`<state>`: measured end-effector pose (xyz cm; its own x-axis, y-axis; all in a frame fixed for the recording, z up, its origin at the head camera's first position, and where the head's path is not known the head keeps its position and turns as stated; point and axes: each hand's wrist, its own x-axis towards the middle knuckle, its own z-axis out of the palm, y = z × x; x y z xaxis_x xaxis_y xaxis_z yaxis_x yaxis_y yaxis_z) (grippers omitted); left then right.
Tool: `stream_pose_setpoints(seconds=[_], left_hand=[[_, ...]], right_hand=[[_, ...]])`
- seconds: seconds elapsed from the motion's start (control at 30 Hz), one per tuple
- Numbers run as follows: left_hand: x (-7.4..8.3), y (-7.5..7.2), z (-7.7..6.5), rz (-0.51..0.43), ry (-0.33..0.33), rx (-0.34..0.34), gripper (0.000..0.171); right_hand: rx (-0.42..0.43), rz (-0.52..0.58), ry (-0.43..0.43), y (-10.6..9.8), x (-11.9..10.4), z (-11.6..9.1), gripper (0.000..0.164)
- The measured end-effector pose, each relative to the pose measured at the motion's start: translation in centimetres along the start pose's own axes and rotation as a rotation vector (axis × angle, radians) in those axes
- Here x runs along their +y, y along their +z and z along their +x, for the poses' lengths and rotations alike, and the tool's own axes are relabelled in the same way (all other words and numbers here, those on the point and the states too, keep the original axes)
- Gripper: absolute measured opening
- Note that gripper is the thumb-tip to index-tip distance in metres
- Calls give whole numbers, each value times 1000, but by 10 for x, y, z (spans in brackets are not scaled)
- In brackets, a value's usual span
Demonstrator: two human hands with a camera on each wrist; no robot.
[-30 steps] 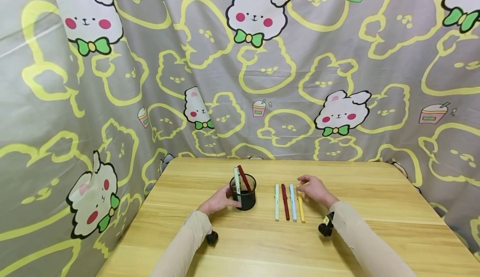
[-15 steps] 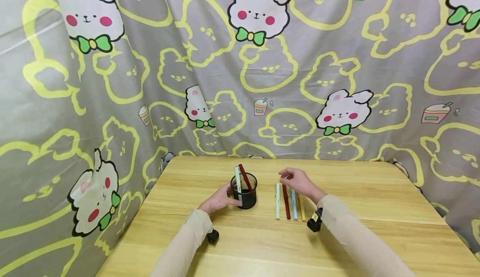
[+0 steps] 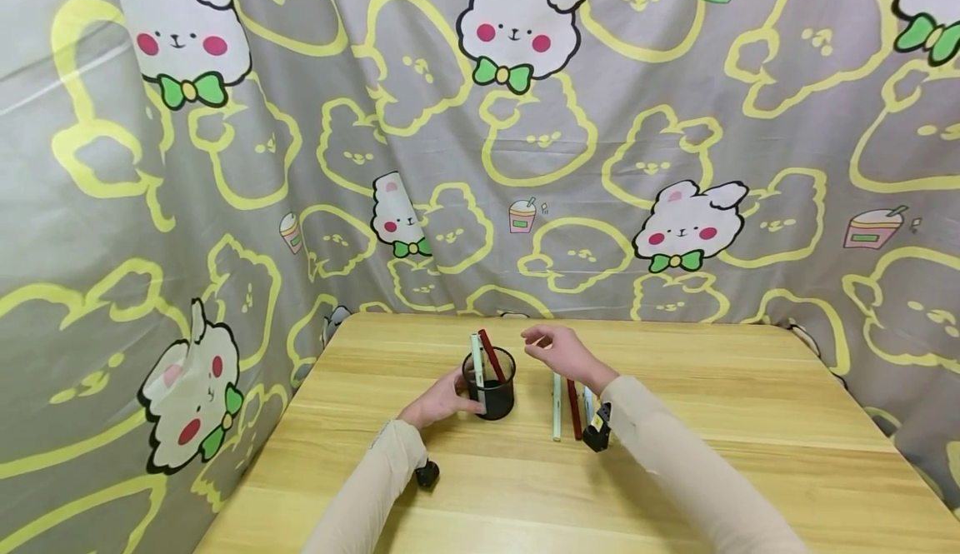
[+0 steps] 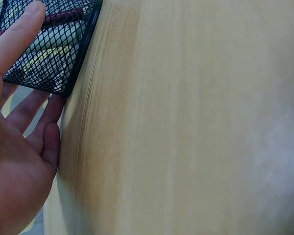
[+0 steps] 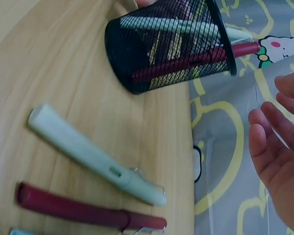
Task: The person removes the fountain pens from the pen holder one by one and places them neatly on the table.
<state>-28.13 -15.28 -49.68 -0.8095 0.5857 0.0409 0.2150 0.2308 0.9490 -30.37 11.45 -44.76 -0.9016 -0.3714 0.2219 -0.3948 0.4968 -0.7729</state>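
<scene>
My left hand (image 3: 437, 400) grips the side of a black mesh pen holder (image 3: 504, 405), which stands upright on the table. Its thumb lies across the mesh in the left wrist view. Inside the holder lean a pale green pen (image 3: 476, 354) and a dark red pen (image 3: 491, 356). My right hand (image 3: 564, 352) hovers to the right of the holder with loosely bent fingers and nothing in them. Below it, another pale green pen (image 5: 88, 152), a dark red pen (image 5: 83, 208) and a light blue pen (image 3: 588, 404) lie side by side. My right forearm hides the yellow pen.
The wooden table (image 3: 465, 496) reaches back to a grey curtain (image 3: 570, 154) printed with cartoon animals. A small black camera is strapped at each wrist.
My right hand has moved left, from beside the yellow pen over the row of pens towards the holder. My left hand keeps its hold on the pen holder.
</scene>
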Motion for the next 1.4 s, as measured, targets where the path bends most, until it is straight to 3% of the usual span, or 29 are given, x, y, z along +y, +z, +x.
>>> stream_pose_setpoints(seconds=[0.3, 0.5, 1.03, 1.27, 1.4], left_hand=[[-26, -4, 7, 1, 9, 10, 70], [-31, -5, 7, 24, 16, 17, 71], [-26, -2, 7, 6, -19, 26, 67], [-2, -2, 1, -20, -14, -12, 68], [-11, -3, 5, -13, -24, -1, 70]], right_hand=[[-59, 6, -59, 12, -11, 17, 30], [-98, 16, -112, 20, -17, 25, 33], [-119, -4, -126, 34, -17, 38, 38], [-124, -17, -139, 36, -21, 41, 35], [-119, -12, -126, 37, -25, 42, 35]])
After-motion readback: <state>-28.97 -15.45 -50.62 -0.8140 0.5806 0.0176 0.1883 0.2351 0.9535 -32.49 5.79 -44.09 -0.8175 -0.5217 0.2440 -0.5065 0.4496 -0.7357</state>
